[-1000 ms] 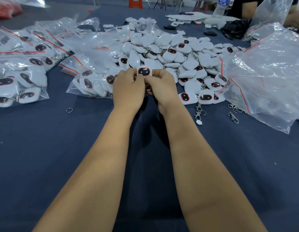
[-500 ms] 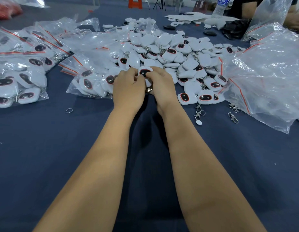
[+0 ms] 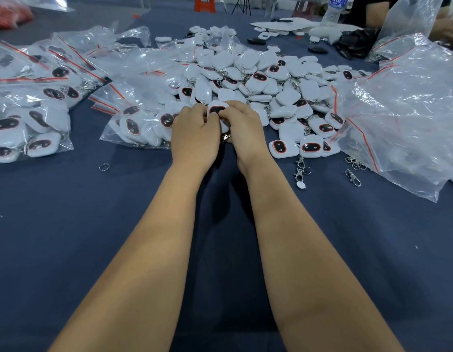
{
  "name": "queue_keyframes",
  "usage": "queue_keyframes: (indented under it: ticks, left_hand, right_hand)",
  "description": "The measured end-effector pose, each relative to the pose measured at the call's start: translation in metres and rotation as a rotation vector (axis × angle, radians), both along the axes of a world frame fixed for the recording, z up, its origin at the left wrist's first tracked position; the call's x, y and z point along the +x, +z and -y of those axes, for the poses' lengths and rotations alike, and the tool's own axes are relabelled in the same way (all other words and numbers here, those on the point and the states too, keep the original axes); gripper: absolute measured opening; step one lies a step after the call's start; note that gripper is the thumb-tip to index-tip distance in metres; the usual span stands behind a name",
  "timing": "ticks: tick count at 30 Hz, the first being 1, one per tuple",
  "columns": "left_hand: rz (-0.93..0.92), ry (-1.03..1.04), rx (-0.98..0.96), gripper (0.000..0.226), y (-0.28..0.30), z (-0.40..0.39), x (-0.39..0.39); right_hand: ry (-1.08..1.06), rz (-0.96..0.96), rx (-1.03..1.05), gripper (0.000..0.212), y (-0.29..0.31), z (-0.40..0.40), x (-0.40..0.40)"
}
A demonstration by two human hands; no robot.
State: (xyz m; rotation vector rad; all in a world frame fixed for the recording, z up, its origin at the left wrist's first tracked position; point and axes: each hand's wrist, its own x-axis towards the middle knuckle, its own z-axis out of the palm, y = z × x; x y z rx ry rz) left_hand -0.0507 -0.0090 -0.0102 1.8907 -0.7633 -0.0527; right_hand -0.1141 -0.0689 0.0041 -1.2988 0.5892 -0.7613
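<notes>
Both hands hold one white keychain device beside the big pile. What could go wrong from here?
1. The left hand and right hand pinch the white keychain device right at the loose pile; if it slips, it may get mixed among identical pieces.
2. A metal clasp showing under the hands might snag neighbouring chains.
3. The split ring lying alone on the blue cloth could be overlooked.

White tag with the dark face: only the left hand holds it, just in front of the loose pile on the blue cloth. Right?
Not quite. The head view shows both hands on the white tag: the left hand and the right hand each pinch it. The rest stands: it sits just in front of the loose pile on the blue cloth.
</notes>
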Motion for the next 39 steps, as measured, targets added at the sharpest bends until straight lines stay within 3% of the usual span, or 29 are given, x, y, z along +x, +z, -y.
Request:
queue_keyframes:
  ticks: [26, 36, 39]
  left_hand:
    - [-0.009, -0.021, -0.036, 0.01, 0.0031, -0.0033, -0.0025]
    - [-0.019, 0.039, -0.026, 0.018, 0.0035, -0.0027, -0.0049]
    - [0.09, 0.07, 0.062, 0.029, 0.0038, -0.0039, -0.0049]
  right_hand:
    - [0.009, 0.011, -0.025, 0.024, -0.0033, 0.0009, 0.0012]
    - [-0.089, -0.095, -0.031, 0.01, -0.005, 0.0025, 0.0045]
    - [-0.118, -0.098, -0.004, 0.008, -0.0056, 0.0048, 0.0046]
